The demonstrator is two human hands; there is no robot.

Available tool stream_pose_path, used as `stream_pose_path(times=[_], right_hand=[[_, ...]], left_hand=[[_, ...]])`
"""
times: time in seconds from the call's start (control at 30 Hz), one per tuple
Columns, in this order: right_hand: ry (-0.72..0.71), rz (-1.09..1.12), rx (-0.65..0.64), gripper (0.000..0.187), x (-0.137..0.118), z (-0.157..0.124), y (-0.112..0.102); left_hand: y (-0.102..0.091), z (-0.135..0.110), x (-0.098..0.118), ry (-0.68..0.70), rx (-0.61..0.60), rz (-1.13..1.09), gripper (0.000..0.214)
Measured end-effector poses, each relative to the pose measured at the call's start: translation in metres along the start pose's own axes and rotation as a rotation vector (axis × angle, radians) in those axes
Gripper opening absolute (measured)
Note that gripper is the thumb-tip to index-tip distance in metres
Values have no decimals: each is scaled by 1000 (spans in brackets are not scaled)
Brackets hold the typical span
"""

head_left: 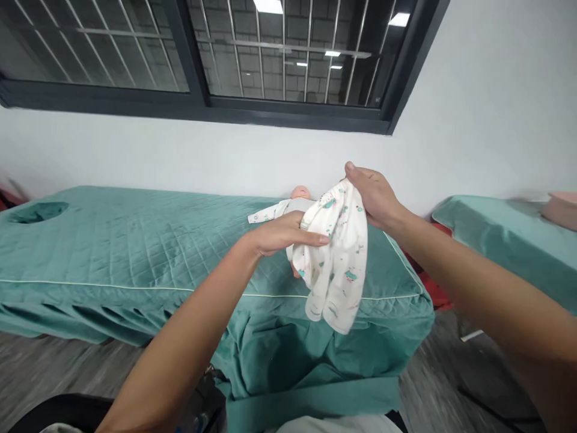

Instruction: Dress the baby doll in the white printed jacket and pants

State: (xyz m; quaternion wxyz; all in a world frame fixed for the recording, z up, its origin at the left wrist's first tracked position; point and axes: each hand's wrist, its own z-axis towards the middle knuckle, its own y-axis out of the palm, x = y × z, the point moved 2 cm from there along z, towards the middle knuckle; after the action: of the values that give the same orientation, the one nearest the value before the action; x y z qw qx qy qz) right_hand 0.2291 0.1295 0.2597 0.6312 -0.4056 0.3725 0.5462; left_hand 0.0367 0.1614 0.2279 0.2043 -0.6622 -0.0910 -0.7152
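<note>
A pair of white baby pants (349,252) with teal and red prints hangs in the air above the bed's near edge, its two legs pointing down. My right hand (373,195) pinches the top of the pants, thumb up. Lower and to the left, my left hand (286,233) grips the pants' side, with its thumb lying across the front of the cloth. Behind the pants, a baby doll (300,192) lies on the bed, wearing a light top with a printed sleeve (265,213); much of its body is hidden by my left hand and the cloth.
The bed (135,240) has a teal quilted cover and a face hole (38,211) at its left end. Another teal-covered bed (487,234) stands at the right, past a gap. A white wall (180,153) and a barred window (288,111) are behind.
</note>
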Motion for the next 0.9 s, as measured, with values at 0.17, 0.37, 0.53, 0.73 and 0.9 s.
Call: stream_pose_path(times=[0.17, 0.37, 0.53, 0.73, 0.9], right_hand=[[103, -91, -251, 54, 4, -15, -20], [351, -345, -707, 40, 20, -30, -9], [178, -168, -293, 28, 30, -17, -3], [127, 133, -165, 30, 39, -12, 9], [193, 224, -332, 42, 59, -12, 7]], left_hand=[[3, 4, -1, 103, 100, -295, 41], [7, 17, -14, 62, 166, -340, 39], [12, 12, -17, -47, 87, -188, 45], [10, 1, -30, -164, -28, -10, 34], [-8, 3, -56, -70, 188, -219, 35]])
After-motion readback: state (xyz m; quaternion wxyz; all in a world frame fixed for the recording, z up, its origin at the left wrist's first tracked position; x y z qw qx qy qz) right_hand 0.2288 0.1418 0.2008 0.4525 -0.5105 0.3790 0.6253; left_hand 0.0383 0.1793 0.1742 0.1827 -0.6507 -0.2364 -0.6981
